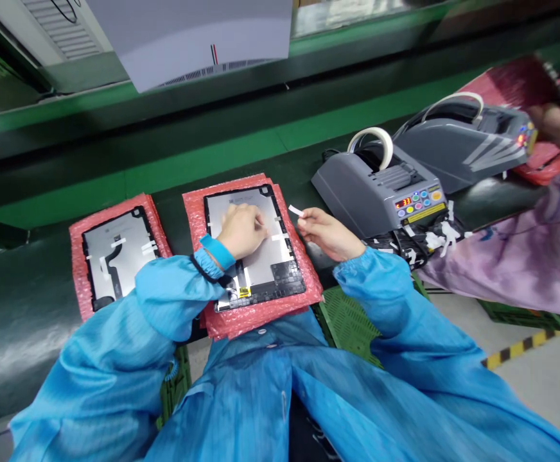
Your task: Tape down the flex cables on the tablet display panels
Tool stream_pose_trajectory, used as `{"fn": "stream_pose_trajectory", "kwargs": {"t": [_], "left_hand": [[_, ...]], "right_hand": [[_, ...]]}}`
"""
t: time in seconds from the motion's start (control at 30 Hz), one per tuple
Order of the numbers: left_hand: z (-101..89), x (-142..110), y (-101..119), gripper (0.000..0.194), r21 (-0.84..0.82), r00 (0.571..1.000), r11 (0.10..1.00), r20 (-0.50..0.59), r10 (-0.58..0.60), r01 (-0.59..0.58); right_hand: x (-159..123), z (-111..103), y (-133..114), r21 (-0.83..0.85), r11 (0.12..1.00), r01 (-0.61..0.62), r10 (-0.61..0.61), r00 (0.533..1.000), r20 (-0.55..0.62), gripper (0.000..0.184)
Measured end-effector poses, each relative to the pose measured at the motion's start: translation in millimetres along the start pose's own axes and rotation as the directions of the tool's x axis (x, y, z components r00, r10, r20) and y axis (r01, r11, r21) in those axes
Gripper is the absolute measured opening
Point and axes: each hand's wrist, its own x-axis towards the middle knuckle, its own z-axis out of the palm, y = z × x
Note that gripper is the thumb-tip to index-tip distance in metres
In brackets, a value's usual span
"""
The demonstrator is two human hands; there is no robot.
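Note:
A tablet screen panel, grey back side up with a black border, lies on pink bubble wrap in front of me. My left hand rests over its middle with the fingers curled together; whatever they pinch, if anything, is hidden. White tape pieces and a yellow label sit on the panel. Just right of the panel, my right hand pinches a short strip of white tape between thumb and finger, held up off the panel.
To the left lies a second screen panel on bubble wrap. Two grey tape dispensers stand at the right, with cables and tape scraps beside the nearer one. A co-worker's sleeve and hand reach in from the right. Green crates stand below.

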Motion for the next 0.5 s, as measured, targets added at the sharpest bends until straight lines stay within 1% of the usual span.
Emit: {"fn": "stream_pose_trajectory", "kwargs": {"t": [0.03,0.1,0.17,0.2,0.3,0.4,0.5], "left_hand": [[-4.7,1,-2,0.009,-0.033,1.0,0.999,-0.001,0.03,-0.03],[-13.9,2,-3,0.013,-0.098,0.993,0.988,-0.017,0.121,-0.122],[-20.7,1,-1,0.02,-0.122,0.978,0.971,-0.033,0.204,-0.206],[-22.5,1,1,0.021,-0.115,0.974,0.967,-0.031,0.225,-0.227],[-22.5,0,6,0.02,-0.07,0.976,0.974,0.021,0.215,-0.214],[-18.4,1,7,0.016,-0.036,0.978,0.981,0.082,0.191,-0.188],[-14.2,2,6,0.017,-0.014,0.98,0.985,0.107,0.17,-0.169]], "right_hand": [[-2,-1,-4,-0.054,0.996,0.066,-0.067,0.998,-0.003,0.044],[-8,-1,-14,-0.172,0.967,0.191,-0.185,0.982,0.046,0.036],[-13,2,-24,-0.259,0.93,0.261,-0.234,0.963,0.13,0.031],[-15,3,-27,-0.293,0.914,0.282,-0.243,0.956,0.161,0.03],[-17,7,-34,-0.371,0.869,0.328,-0.266,0.941,0.209,0.029],[-18,8,-35,-0.425,0.837,0.345,-0.268,0.935,0.231,0.029],[-18,7,-34,-0.48,0.812,0.331,-0.264,0.943,0.203,0.029]]}}
